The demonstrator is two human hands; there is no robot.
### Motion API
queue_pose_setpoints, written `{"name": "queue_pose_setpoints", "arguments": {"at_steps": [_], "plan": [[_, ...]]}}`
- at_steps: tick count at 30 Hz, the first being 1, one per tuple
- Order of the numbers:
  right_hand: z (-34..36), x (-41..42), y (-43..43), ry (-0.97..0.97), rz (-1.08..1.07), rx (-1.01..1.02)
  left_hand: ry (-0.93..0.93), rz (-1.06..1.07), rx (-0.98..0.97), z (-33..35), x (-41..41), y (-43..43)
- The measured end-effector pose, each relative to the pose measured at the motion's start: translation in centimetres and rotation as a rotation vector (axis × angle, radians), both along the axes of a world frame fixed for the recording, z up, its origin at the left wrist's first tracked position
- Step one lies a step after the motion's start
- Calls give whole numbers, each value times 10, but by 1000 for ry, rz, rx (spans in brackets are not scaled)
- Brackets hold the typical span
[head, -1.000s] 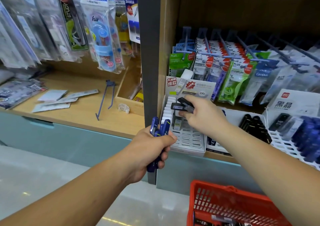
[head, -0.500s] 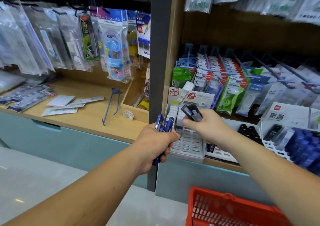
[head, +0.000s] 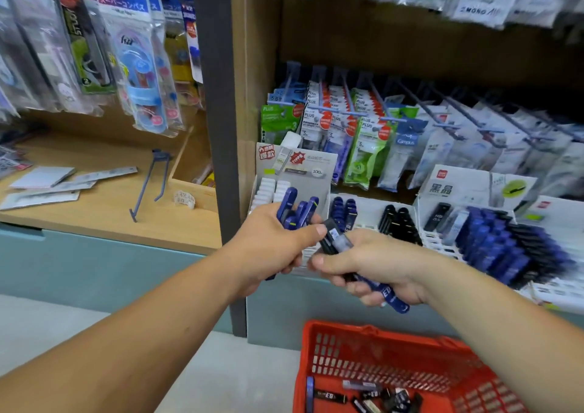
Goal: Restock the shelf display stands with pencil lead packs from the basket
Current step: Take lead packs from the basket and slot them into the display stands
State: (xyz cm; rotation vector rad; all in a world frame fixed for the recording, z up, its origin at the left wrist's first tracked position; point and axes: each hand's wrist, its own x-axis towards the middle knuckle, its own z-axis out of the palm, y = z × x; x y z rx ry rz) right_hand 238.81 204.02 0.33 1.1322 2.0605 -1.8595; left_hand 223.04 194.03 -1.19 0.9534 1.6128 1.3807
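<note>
Left hand [head: 268,242]: fingers curl tight round a bunch of blue lead packs [head: 295,210], in front of the white stand [head: 320,188].
Right hand [head: 376,264]: fingers curl round a dark lead pack [head: 335,239] that sticks up and a blue pack [head: 392,299] that sticks out below.
Thumb: the left thumb is just beside the dark lead pack.
Basket [head: 379,333]: red, low down under the hands.
Loose packs [head: 373,395]: a few lie in the basket.
Right stand [head: 474,188]: on the shelf, with rows of blue and black packs.

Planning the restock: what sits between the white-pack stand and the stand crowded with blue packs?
Head view: a low white stand holding a few blue packs and some black packs.
</note>
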Motion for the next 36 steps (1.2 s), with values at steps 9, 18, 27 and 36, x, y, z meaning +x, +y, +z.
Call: {"name": "queue_pose_setpoints", "arguments": {"at_steps": [9,18,27,36], "plan": [[2,41,32,394,-262,-106,-96,-2,-4,-2,7,20],[-8,54,38,449,-318,-111,103,-275,-71,1,35,27],[4,64,46,471,-510,-414,-44,-181,-153,-6,44,39],[-8,66,36,153,-284,-380,4,-164,33,4,67,46]]}}
